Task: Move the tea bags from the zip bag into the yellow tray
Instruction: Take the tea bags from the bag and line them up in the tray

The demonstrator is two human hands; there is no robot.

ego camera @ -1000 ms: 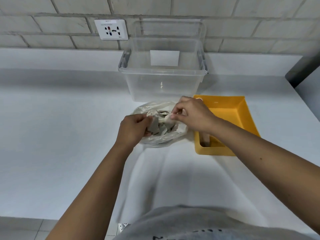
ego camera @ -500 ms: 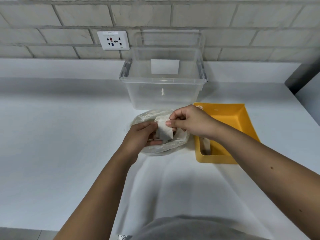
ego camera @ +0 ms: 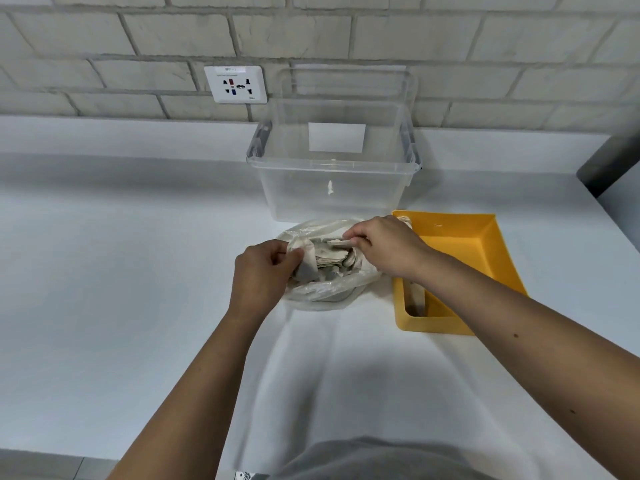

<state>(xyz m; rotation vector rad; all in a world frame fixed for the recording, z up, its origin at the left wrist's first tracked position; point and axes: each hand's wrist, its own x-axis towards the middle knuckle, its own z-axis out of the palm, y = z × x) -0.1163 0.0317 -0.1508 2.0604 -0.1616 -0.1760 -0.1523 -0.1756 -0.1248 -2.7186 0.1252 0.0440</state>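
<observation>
A clear zip bag (ego camera: 329,289) lies open on the white counter, with several grey-white tea bags (ego camera: 329,259) piled inside. My left hand (ego camera: 261,271) grips the bag's left edge, fingers curled at its mouth. From the right, my right hand (ego camera: 388,247) reaches over the bag and pinches the edge of one tea bag (ego camera: 336,241) between thumb and fingers. Just right of the bag stands the yellow tray (ego camera: 485,247), partly covered by my right forearm. One tea bag (ego camera: 415,297) lies in the tray's near left corner.
A clear plastic bin (ego camera: 332,195) stands right behind the zip bag, against the brick wall. A wall socket (ego camera: 235,84) is mounted to its left. A dark object (ego camera: 602,168) sits at the counter's far right edge.
Half a second ago a tea bag hung upright from my right fingers above the bag. Now the right hand is lower, pinching a tea bag flat over the pile. The left hand stays on the bag.
</observation>
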